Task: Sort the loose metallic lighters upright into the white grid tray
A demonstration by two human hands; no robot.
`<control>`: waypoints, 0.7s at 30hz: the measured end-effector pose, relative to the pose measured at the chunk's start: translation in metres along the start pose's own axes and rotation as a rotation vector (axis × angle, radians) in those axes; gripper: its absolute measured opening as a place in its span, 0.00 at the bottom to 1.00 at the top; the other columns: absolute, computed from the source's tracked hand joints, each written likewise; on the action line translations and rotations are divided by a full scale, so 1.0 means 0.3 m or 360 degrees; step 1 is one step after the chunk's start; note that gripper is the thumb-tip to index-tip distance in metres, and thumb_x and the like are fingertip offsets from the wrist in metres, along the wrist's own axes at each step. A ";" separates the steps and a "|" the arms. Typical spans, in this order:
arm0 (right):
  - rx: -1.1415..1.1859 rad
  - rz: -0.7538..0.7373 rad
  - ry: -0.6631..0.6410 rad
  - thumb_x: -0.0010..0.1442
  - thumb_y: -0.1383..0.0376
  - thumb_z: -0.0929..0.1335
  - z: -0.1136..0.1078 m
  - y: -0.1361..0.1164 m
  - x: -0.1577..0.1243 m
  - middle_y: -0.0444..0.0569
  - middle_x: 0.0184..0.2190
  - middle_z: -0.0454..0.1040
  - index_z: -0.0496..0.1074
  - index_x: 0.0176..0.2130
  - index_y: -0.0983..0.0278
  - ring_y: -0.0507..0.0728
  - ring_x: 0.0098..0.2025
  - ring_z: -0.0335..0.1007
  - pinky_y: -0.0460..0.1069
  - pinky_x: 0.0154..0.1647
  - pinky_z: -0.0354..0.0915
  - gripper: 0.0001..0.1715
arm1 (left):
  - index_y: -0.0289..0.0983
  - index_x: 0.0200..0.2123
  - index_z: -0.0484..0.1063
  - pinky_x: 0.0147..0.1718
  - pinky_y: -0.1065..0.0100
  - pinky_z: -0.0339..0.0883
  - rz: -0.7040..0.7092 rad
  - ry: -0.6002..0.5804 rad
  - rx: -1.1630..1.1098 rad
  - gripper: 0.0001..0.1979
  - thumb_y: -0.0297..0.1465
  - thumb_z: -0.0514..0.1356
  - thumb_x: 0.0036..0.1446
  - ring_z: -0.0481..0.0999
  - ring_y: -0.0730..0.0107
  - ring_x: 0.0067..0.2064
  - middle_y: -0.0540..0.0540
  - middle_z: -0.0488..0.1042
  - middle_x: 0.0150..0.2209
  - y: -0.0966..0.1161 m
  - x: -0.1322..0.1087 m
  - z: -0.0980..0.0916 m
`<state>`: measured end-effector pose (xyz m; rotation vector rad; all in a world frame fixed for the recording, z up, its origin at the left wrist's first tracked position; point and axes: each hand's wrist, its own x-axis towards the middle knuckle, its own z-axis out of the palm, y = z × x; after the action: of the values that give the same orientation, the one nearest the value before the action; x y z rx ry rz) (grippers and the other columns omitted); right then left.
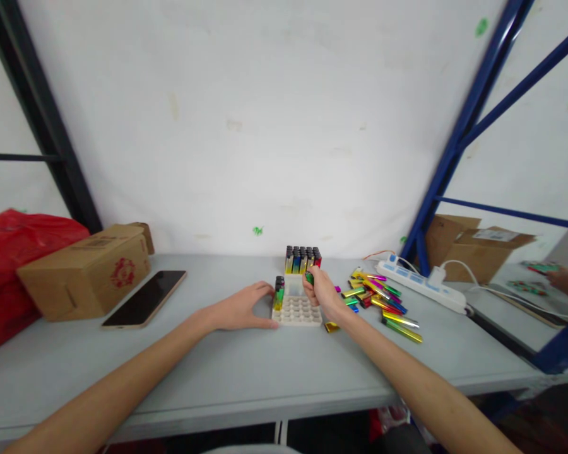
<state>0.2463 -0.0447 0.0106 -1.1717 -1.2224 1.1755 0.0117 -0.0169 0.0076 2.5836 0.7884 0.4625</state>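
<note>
While your right hand [322, 293] is closed on a green lighter [309, 277], your left hand [246, 309] spreads, empty, beside the tray [297, 320].
Lower centre of frame: the held lighter appears above the tray's far right part, long axis hidden by your fingers; upright lighters [279, 295] stand at tray left.

Red logo [123, 272] on box [78, 277], txt illegible.
</note>
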 end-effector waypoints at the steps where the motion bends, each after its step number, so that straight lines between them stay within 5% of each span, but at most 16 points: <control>1: -0.0003 0.0006 -0.0001 0.64 0.49 0.59 -0.002 0.002 0.001 0.35 0.14 0.44 0.53 0.20 0.59 0.47 0.16 0.34 0.44 0.15 0.36 0.26 | 0.37 0.57 0.70 0.62 0.55 0.63 -0.0002 -0.0007 0.0003 0.36 0.55 0.67 0.53 0.71 0.47 0.60 0.38 0.72 0.59 0.001 0.000 -0.001; 7: -0.0004 -0.0059 -0.0188 0.58 0.34 0.64 -0.014 0.012 0.009 0.35 0.16 0.45 0.59 0.23 0.60 0.46 0.17 0.36 0.45 0.17 0.38 0.35 | 0.37 0.56 0.70 0.62 0.54 0.62 -0.0008 -0.0006 0.0023 0.36 0.55 0.67 0.53 0.71 0.47 0.60 0.37 0.72 0.59 -0.005 0.001 0.001; 16: -0.0083 -0.0030 -0.0065 0.64 0.51 0.59 -0.021 0.002 -0.003 0.36 0.14 0.44 0.53 0.20 0.59 0.47 0.16 0.33 0.45 0.16 0.35 0.26 | 0.38 0.57 0.70 0.61 0.54 0.63 0.0007 0.0006 0.0016 0.37 0.55 0.67 0.53 0.71 0.46 0.60 0.38 0.72 0.60 -0.007 0.001 0.003; 21: 0.0003 0.0013 -0.0206 0.63 0.41 0.62 -0.028 0.002 0.002 0.34 0.16 0.46 0.60 0.24 0.61 0.46 0.16 0.36 0.44 0.17 0.38 0.30 | 0.38 0.57 0.70 0.61 0.54 0.63 -0.0003 0.0009 0.0043 0.37 0.56 0.67 0.53 0.71 0.46 0.61 0.37 0.72 0.60 -0.006 -0.003 0.004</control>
<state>0.2547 -0.0441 0.0100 -1.1145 -1.3141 1.2743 0.0108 -0.0163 0.0054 2.6072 0.8045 0.4618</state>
